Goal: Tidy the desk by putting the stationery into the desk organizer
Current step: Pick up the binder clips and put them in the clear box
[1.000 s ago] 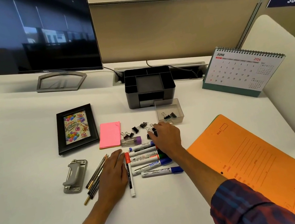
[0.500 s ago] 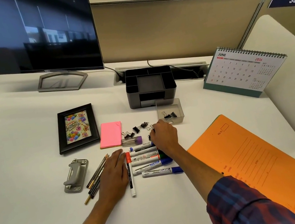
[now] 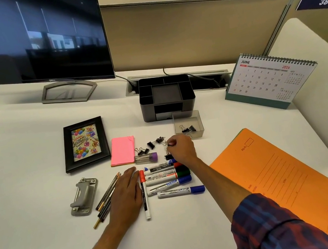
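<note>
Barely started tbh: only a couple of black binder clips (image 3: 187, 129) are dropped in the clear plastic tray (image 3: 200, 133) pulled out by the dark grey desk organizer (image 3: 167, 98). Another clip gets pinched by the right hand (image 3: 181, 149), the left hand (image 3: 124, 194) is laid flat beside the whiteboard markers (image 3: 165, 178), still loose on the desk

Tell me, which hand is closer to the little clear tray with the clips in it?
The right hand. It pinches a binder clip just in front of the clear tray; the left hand lies flat by the pencils, farther away.
</note>
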